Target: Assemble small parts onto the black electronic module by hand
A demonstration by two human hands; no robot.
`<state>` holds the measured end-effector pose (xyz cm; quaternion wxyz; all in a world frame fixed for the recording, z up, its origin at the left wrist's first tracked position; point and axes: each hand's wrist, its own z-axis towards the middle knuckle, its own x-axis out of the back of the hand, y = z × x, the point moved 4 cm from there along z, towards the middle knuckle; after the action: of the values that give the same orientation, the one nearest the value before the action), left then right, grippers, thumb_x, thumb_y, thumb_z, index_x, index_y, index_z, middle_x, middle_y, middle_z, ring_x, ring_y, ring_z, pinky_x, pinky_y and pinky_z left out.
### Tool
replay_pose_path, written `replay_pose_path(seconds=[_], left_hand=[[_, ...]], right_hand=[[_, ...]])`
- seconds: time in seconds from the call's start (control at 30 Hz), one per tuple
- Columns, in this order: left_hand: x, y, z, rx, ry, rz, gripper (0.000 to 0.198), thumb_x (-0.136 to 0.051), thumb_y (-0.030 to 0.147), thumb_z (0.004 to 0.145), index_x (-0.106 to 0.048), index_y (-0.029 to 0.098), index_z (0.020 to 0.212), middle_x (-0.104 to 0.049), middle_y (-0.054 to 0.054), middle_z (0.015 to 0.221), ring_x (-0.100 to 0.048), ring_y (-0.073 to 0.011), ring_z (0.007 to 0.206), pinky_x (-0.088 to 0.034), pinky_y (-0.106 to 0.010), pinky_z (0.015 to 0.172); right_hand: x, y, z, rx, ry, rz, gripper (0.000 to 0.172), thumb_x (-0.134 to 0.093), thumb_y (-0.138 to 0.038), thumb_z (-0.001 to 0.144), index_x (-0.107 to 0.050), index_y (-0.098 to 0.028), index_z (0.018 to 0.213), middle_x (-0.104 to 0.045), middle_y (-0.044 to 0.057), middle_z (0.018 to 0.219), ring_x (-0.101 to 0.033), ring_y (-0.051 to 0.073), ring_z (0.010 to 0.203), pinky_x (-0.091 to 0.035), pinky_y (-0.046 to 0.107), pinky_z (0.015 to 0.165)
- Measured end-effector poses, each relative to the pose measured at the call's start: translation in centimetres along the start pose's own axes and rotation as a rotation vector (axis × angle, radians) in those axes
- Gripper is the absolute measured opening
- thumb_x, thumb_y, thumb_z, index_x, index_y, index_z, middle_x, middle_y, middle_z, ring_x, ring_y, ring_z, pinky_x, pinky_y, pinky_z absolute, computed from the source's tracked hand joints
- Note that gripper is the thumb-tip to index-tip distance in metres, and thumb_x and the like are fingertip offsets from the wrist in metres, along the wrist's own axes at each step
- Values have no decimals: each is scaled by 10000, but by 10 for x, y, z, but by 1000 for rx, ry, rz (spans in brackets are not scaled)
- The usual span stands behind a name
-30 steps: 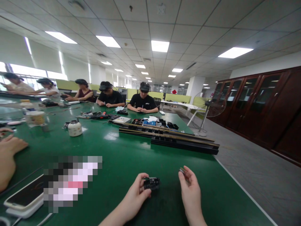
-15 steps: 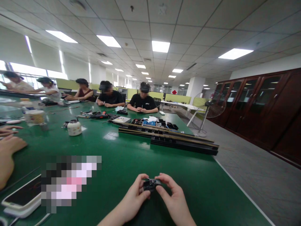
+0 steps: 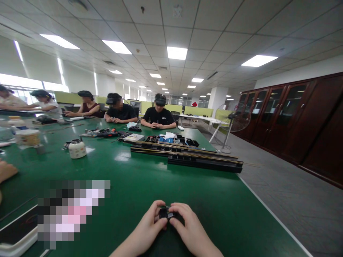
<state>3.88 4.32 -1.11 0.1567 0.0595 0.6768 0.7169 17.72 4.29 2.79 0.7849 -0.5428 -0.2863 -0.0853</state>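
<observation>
So at this point my left hand (image 3: pixel 150 225) and right hand (image 3: pixel 187 228) were both pinched in tight on the small black part (image 3: pixel 164 213). Thumbs and fingertips closed on it from either side, and it sat low over the near edge of the green table (image 3: pixel 214 203). My take: with something that tiny, the left hand should act as the steady clamp and only the right fingertips should press, square-on, so nothing skews or pops out. I couldn't tell what exactly was under the fingers, since they covered most of it. Left of the part lay a blurred-out patch (image 3: pixel 71 210) and, past that, a phone (image 3: pixel 16 232) at the frame's corner, close enough to catch an elbow, I'd guess. Farther left of the part, someone else's hand (image 3: pixel 6 170) rested on the table. Beyond the part, well apart from it, were a white jar (image 3: pixel 77 149) and a stack of long black rails (image 3: pixel 193 160). Far behind it several people sat working, with a fan (image 3: pixel 235 119) and dark wooden cabinets (image 3: pixel 294 117) off to its right.
</observation>
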Motion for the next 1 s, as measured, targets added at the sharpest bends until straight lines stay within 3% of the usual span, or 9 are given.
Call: replay_pose_path(seconds=[0.37,0.57,0.83,1.0], left_hand=[[2,3,-1,-16,38,2,313,-566,352,745,-426,202,982,-567,-3,800,-539,-131,670,-410,-298,675],[5,6,0,-4,82,22,337,-572,415,727,-443,204,956,-584,8,780,-560,-130,641,-408,-296,683],[9,1,4,-29,85,-37,346,-641,360,682,-472,206,941,-607,-43,931,-566,-205,923,-404,-330,820],[10,-2,3,-5,96,1,452,-614,407,696,-446,193,1057,-603,-49,910,-574,-185,829,-418,-326,774]], right_hand=[[-3,6,3,-66,16,159,201,-595,-190,699,-648,-231,888,-621,35,1052,-533,206,1032,-359,342,942],[-6,19,5,-161,9,302,379,-608,-278,710,-551,-216,1079,-616,56,1087,-544,218,1033,-381,365,923],[-8,20,8,-179,56,505,395,-643,-400,675,-560,-182,994,-643,78,1009,-576,230,995,-408,378,912],[-5,15,7,-185,103,552,459,-659,-455,640,-537,-186,991,-648,85,975,-594,236,964,-428,388,893]])
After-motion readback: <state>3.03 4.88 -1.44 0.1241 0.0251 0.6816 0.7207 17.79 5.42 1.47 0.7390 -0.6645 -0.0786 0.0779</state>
